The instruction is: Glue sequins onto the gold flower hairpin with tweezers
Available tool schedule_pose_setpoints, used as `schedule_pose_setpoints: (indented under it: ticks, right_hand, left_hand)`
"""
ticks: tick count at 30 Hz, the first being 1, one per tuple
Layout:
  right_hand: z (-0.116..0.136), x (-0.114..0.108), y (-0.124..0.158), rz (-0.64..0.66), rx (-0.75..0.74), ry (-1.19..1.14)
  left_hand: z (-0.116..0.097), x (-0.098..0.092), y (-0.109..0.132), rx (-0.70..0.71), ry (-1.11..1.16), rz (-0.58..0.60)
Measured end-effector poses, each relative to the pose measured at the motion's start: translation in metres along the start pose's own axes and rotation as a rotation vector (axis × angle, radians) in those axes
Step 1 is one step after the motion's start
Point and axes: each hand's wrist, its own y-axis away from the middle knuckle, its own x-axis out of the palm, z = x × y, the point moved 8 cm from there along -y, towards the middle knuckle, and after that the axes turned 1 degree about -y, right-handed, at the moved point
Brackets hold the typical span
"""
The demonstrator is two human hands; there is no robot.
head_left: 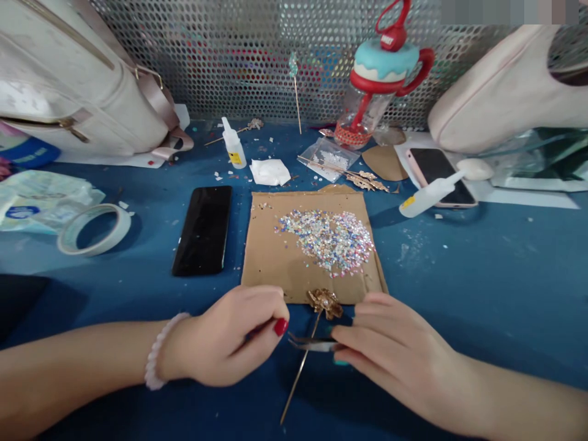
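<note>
My right hand (395, 349) holds curved metal tweezers (316, 346) between thumb and fingers, their tips pointing left and a little apart. Under or beside the tweezers runs the thin stem of a gold flower (325, 302), whose head lies at the front edge of a cardboard sheet (271, 263). Left of the stem, my left hand (234, 337) is closed, thumb against curled fingers; what it holds, if anything, is hidden. Loose glittering sequins (331, 239) are spread over the cardboard.
A black phone (203, 231) and tape roll (95, 230) lie left. Behind the cardboard are a glue bottle (234, 146), white tissue (269, 172) and bead bag (328, 158). Another glue bottle (429, 196) rests against a pink phone (441, 174) at right. A red-lidded cup (374, 92) stands behind.
</note>
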Motion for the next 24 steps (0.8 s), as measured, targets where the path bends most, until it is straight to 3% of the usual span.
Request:
schedule_pose_setpoints:
  ticks: [15,24]
  right_hand:
    - [0.0014,-0.0035,0.0000,-0.025,-0.008,0.086]
    - [-0.0010,0.0001,-0.0002,0.003,0.004,0.058]
  left_hand:
    - [0.0102,0.0016,0.0007,-0.056,-0.032,0.039]
    - [0.0006,0.0010,-0.0021,0.219,-0.283,0.123]
